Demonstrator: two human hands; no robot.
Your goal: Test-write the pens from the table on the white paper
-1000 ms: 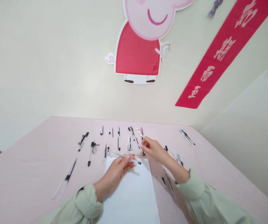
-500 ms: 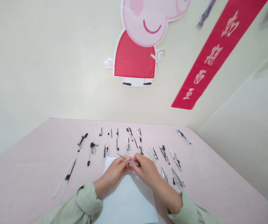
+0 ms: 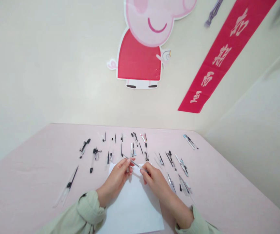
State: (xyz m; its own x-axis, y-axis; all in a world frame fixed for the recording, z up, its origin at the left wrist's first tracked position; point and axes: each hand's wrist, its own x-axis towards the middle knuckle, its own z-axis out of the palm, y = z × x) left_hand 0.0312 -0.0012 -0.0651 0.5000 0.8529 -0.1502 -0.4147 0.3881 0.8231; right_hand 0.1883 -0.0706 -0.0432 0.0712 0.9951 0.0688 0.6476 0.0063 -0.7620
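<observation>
A slim pen (image 3: 136, 164) with a clear barrel slants between my two hands, its thin end pointing to the far left. My left hand (image 3: 116, 178) pinches it near that thin end between thumb and fingers. The darker end sits in the fingers of my right hand (image 3: 156, 180), partly hidden by them. Something small and pale shows under my left fingers, too indistinct to name. Both hands are above a sheet of white paper (image 3: 135, 208) lying on the pink-covered table (image 3: 27, 182).
Groups of pen parts lie around the paper: a clear barrel with a dark refill (image 3: 68, 185) at left, several refills and caps (image 3: 121, 149) behind, more pen parts (image 3: 184, 184) at right. A few pens (image 3: 190, 142) lie at the far right. Behind the table stands a wall (image 3: 57, 81).
My hands have moved apart along the pen, so more of its middle shows. My left fingers have spread a little. The view has shifted slightly.
</observation>
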